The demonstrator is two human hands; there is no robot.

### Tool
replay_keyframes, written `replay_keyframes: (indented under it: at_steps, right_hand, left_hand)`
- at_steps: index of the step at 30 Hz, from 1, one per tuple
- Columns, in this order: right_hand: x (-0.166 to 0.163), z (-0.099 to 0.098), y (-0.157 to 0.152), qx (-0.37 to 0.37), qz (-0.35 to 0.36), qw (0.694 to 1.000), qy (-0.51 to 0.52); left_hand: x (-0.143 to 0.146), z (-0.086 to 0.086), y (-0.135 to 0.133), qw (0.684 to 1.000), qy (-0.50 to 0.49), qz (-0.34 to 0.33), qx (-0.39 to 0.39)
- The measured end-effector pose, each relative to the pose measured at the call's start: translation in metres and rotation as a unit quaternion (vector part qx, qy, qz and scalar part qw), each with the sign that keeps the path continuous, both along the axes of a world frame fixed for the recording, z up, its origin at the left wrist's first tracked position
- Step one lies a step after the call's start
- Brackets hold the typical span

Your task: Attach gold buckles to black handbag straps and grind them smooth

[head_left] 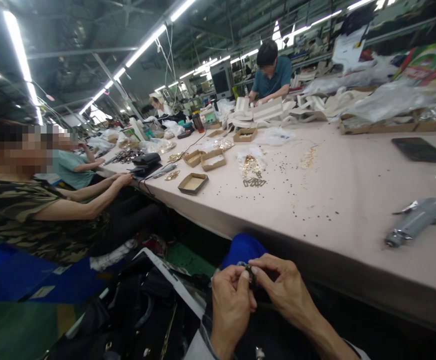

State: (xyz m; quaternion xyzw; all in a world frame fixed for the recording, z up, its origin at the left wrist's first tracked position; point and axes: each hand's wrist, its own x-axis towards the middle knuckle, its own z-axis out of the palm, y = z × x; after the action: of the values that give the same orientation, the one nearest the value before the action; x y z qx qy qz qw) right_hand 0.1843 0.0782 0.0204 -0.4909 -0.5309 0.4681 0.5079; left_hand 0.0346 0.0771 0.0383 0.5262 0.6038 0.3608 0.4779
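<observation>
Both my hands meet above my lap, just off the near edge of the table. My left hand (230, 302) pinches a small dark piece (250, 276) between thumb and fingers. From the other side, my right hand (283, 285) has its thumb and fingertips closed on the same piece. Fingers cover most of it, so its exact kind cannot be made out. Beneath and left of the hands lie black bags (143, 317) with gold-coloured metal fittings.
On the table (353, 190) are a grey electric screwdriver (416, 222), a dark phone-like slab (420, 150), small cardboard boxes (193, 183), gold fittings (251, 165) and scattered dark bits. A co-worker (53, 200) sits at left; another person (272, 75) works across the table.
</observation>
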Motion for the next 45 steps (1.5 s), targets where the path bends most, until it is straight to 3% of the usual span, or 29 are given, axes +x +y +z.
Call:
replay_keyframes:
  at_steps: [5, 11, 19, 23, 27, 34, 40, 45]
  right_hand:
    - [-0.002, -0.003, 0.000, -0.009, -0.011, 1.000, 0.011]
    - [-0.008, -0.005, 0.000, -0.018, -0.016, 1.000, 0.016]
    - [-0.017, -0.017, 0.002, -0.091, -0.056, 0.994, 0.028]
    - [-0.013, -0.017, 0.004, -0.093, -0.023, 0.993, 0.067]
    - [-0.009, -0.014, 0.004, -0.082, 0.000, 0.994, 0.072]
    - [-0.011, -0.009, -0.003, -0.020, -0.018, 1.000, -0.001]
    - [-0.005, -0.006, 0.000, -0.049, 0.019, 0.996, -0.069]
    - [-0.006, -0.004, -0.002, -0.031, 0.025, 0.995, -0.087]
  left_hand:
    - [-0.005, -0.004, 0.005, 0.999, -0.036, -0.026, -0.022]
    - [-0.004, -0.001, 0.007, 1.000, 0.009, -0.016, -0.013]
    - [-0.004, -0.004, 0.009, 1.000, 0.024, -0.009, -0.003]
    - [-0.008, -0.003, 0.012, 0.997, -0.053, -0.038, -0.046]
    - [-0.011, -0.004, 0.012, 0.997, -0.061, -0.032, -0.046]
    - [-0.014, -0.004, 0.013, 0.995, -0.076, -0.025, -0.064]
    - [-0.022, -0.004, 0.014, 0.984, -0.120, -0.043, -0.124]
    - [-0.021, 0.001, 0.013, 0.982, -0.151, -0.038, -0.106]
